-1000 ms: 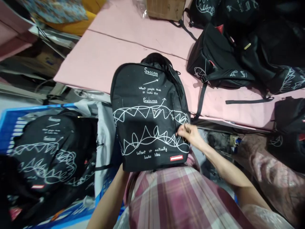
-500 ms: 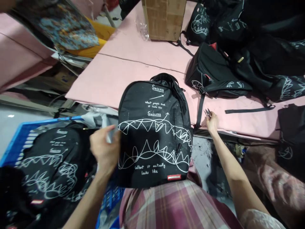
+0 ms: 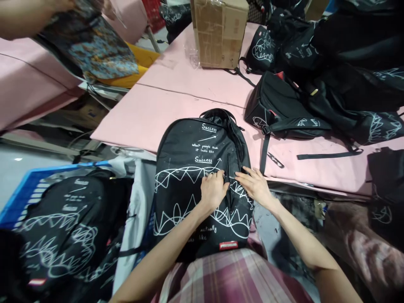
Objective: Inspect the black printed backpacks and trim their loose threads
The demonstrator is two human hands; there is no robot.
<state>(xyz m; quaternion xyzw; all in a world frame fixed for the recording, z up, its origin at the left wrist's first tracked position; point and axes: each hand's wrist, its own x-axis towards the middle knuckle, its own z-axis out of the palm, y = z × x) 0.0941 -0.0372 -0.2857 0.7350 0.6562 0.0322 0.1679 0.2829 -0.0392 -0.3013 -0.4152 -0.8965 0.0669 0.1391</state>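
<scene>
A black backpack (image 3: 186, 189) with white scribbled lines and "Success" lettering stands before me, leaning at the edge of the pink table. My left hand (image 3: 213, 191) is closed, its curled fingers gripping the fabric beside the upright front zipper (image 3: 228, 168). On the other side of that zipper lies my right hand (image 3: 254, 187), open, fingers stretched out and touching the backpack. A pair of thread snips (image 3: 275, 160) rests on the table just beyond my right hand.
More black backpacks (image 3: 284, 105) are heaped at the right on the pink table (image 3: 151, 109). A cardboard box (image 3: 219, 33) stands at the back. A blue crate (image 3: 23, 181) on the left holds similar backpacks. Another person's arm (image 3: 28, 17) shows at upper left.
My right hand has put the snips down on the table and moved left onto the backpack. My left hand has come from the backpack's left side to the front zipper.
</scene>
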